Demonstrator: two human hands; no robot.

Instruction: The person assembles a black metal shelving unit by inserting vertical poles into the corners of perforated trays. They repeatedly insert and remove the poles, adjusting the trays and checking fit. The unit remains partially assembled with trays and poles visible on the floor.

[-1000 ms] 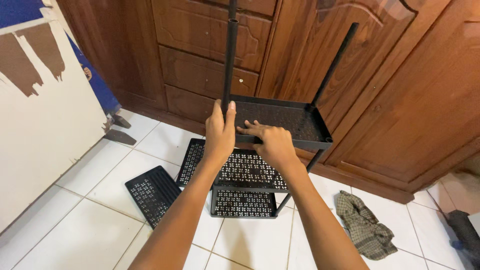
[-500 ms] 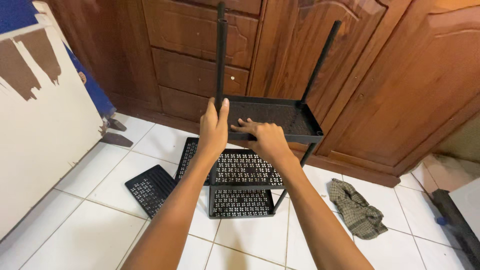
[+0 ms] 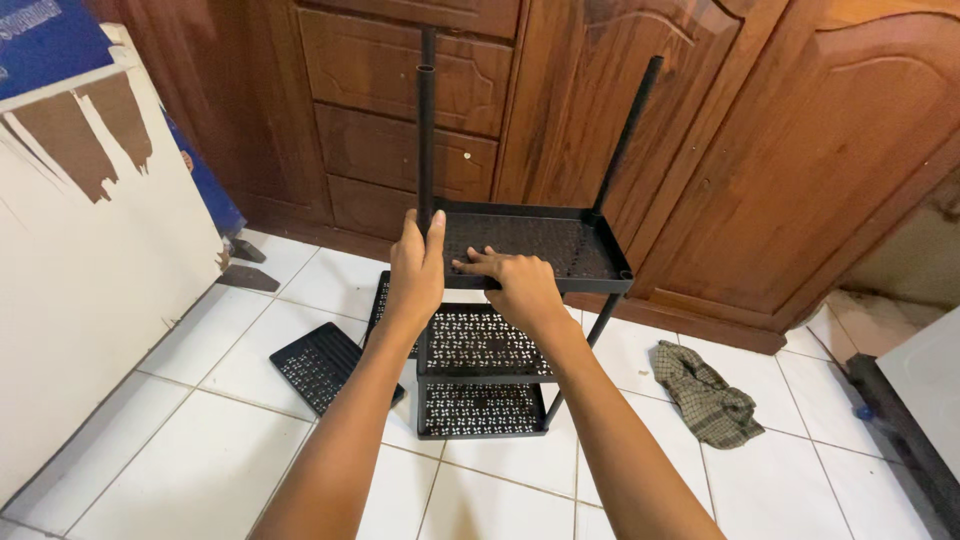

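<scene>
left hand: left hand is wrapping around the near-left black pole right where it is meeting the top tray, thumb pointing up along the pole, fingers closed on it.
right hand: right hand is lying palm down on the front rim of the top tray, fingers spread flat and reaching onto the perforated surface (pressing, not curling around anything, so released).
rack: black metal rack is standing upright on the white tiled floor, just in front of the wooden cabinet; three tiers are showing, the middle tray and bottom tray sitting under the hands.
poles: a second pole is rising at the far-right corner of the top tray, tilting slightly in this view; both poles are sticking up above the tray with bare upper ends.
loose tray: one loose tray of the same perforated kind is lying flat on the floor left of the rack, near its base; whether it is touching, cannot tell.
cloth: a crumpled checked cloth is lying on the tiles right of the rack, apart from it.
left edge: a white board with torn brown patches is leaning at the left.
</scene>
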